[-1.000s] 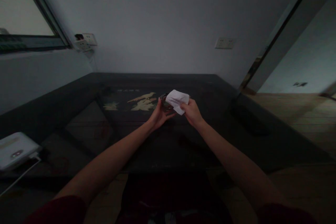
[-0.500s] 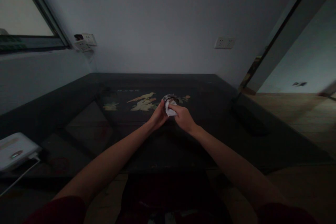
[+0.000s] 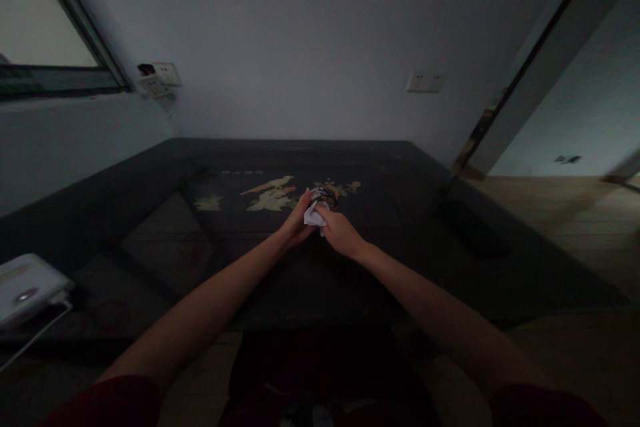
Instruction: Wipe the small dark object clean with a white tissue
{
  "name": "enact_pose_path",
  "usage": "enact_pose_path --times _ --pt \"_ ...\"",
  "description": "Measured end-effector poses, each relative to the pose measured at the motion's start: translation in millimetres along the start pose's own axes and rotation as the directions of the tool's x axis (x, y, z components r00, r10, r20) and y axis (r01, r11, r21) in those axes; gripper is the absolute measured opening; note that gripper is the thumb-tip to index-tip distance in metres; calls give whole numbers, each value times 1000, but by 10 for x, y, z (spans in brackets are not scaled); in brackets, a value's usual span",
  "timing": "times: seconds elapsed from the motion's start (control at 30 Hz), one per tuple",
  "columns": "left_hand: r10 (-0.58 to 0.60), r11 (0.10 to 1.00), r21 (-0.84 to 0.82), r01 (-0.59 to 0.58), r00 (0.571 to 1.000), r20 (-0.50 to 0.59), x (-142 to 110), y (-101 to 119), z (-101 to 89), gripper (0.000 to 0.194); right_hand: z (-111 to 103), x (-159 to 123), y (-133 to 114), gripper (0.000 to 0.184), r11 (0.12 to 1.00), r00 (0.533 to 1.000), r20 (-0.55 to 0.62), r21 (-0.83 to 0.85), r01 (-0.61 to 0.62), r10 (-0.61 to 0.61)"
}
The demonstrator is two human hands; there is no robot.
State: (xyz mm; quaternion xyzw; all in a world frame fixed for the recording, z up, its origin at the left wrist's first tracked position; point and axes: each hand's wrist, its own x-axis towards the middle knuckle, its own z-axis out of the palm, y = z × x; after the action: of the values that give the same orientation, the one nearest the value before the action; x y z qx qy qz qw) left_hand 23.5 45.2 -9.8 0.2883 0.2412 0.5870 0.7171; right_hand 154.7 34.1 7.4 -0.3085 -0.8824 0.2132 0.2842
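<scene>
Over the middle of a dark glossy table (image 3: 390, 267), my two hands meet. My left hand (image 3: 296, 223) is closed round the side of a small rounded object (image 3: 327, 196) with a dark and silvery pattern; its kind is too dim to make out. In my right hand (image 3: 342, 233) a crumpled white tissue (image 3: 315, 216) is pinched and pressed against the near side of that object. The tissue and fingers hide much of the object's lower part.
A white box (image 3: 30, 287) with a white cable stands at the table's left edge. On the right lies a dark flat object (image 3: 473, 230). A pale bird-and-flower picture (image 3: 270, 195) decorates the tabletop. The wall (image 3: 300, 47) behind carries sockets (image 3: 425, 81).
My right hand has moved slightly left and toward me with the tissue, uncovering more of the patterned object. My left hand keeps its hold, and the view has shifted slightly.
</scene>
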Motion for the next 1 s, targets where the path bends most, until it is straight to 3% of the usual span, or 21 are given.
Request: enact_pose_path --times 0.2,0.3,0.5,0.63,0.73,0.87,0.93,1.0 --pt "-26 999 -42 27 999 20 -18 25 19 46 60 93 46 54 926 985 -142 376 -40 100" --pt "3 999 -53 -3 1000 -9 2 -6 -28 36 13 126 80 52 910 987 -116 410 -52 109" --pt "41 999 -19 -42 998 -46 61 -47 -158 38 -101 144 32 41 998 996 75 40 -50 47" --pt "36 998 -39 -40 995 -93 99 -36 -196 33 -137 175 20 42 958 980 195 -285 12 45" --pt "27 996 -77 -34 995 -97 124 -42 -204 28 -145 186 57 39 859 971 237 -492 141 -24" --pt "40 996 -80 -45 998 -57 148 -58 -229 29 -114 199 113 34 612 941 277 -716 336 -192" --pt "45 997 -64 -48 998 -49 158 -60 -248 34 -83 204 129 32 523 930 289 -769 367 -228" --pt "51 997 -47 -54 998 -48 166 -60 -266 37 -51 201 133 32 499 934 276 -790 356 -228"
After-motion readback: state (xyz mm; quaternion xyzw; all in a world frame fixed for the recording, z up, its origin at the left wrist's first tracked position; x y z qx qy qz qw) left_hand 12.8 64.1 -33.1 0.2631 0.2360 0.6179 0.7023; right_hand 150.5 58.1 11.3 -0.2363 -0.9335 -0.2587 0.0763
